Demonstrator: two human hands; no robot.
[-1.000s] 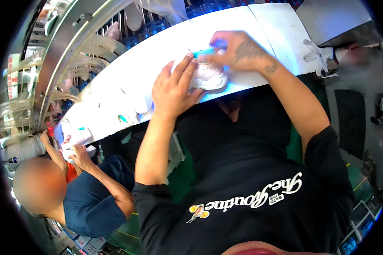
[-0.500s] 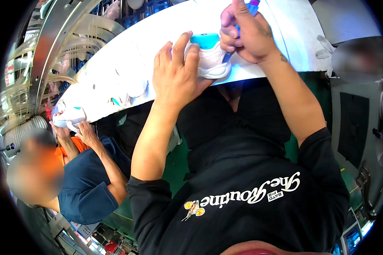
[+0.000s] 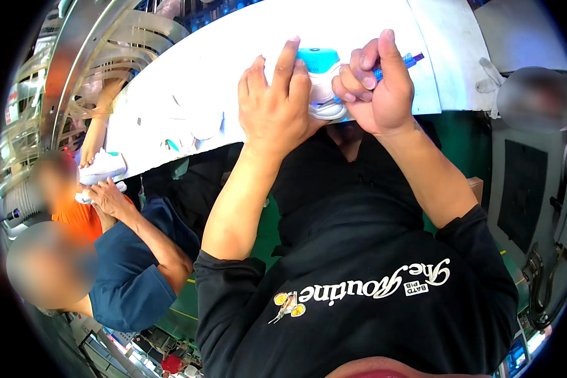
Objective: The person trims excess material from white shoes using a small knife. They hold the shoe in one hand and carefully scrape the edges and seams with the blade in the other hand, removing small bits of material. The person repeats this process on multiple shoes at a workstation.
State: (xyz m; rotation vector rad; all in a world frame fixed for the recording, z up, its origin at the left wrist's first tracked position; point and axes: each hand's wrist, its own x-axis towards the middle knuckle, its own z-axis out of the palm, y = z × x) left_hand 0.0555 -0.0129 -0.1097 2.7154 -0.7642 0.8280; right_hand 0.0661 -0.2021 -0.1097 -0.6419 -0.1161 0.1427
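Observation:
A white sneaker (image 3: 322,88) with a turquoise insole stands on the white table in front of me. My left hand (image 3: 274,104) holds it from its left side, fingers stretched along the upper and the thumb low, partly hidden. My right hand (image 3: 379,88) is closed round a slim blue pen-like tool (image 3: 412,61), whose dark purple-red end sticks out on the right. The right fingers are against the sneaker's right side. The tool's other end is mostly hidden by these fingers.
On the white table (image 3: 233,44), white shoe parts (image 3: 201,123) lie to the left. At far left a co-worker in dark blue (image 3: 142,271) handles another white shoe (image 3: 104,167), near a person in orange. Clear curved tubing and metal rails stand at upper left. A glove (image 3: 489,77) lies at right.
My right hand has come down and turned, tipping the tool's far end to the right. The sneaker and my left hand have shifted slightly right. An arm now reaches over the left table edge.

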